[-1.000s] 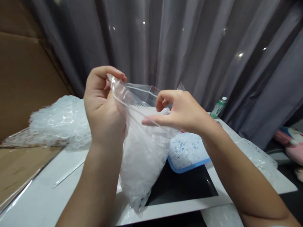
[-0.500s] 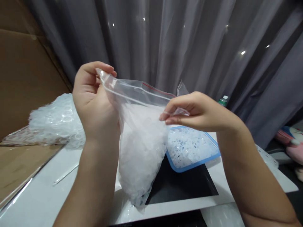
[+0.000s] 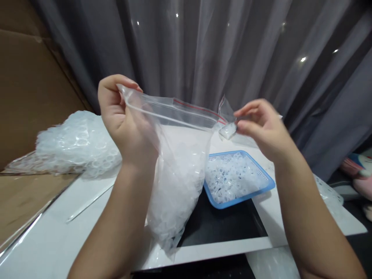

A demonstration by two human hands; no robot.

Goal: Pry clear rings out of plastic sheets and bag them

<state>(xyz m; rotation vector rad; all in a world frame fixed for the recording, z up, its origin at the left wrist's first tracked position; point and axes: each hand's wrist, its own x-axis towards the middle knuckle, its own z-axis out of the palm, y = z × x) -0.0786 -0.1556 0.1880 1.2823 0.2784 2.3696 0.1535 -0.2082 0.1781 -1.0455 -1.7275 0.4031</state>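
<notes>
My left hand (image 3: 122, 112) grips the upper left corner of a clear zip-lock bag (image 3: 177, 174), fingers closed on the plastic. The bag hangs with its mouth at the top, a red line along the zip edge. Small translucent white ring-like pieces fill its lower part. My right hand (image 3: 260, 126) is beside the bag's upper right corner, apart from it, thumb and fingers spread with nothing visible between them. Another clear plastic bag (image 3: 228, 130) lies behind the fingertips. Below stands a blue basket (image 3: 242, 203) with many similar pieces in it.
A large bag of translucent rings (image 3: 78, 143) lies at left beside a cardboard box (image 3: 35, 85). A thin clear stick (image 3: 87, 205) rests on the white table (image 3: 58, 240). A black panel (image 3: 223, 224) is under the basket. Grey curtains (image 3: 186, 50) hang behind.
My right hand has let go of the zip-lock bag's right side and moved right and up. My left hand still holds the bag and has shifted slightly right.
</notes>
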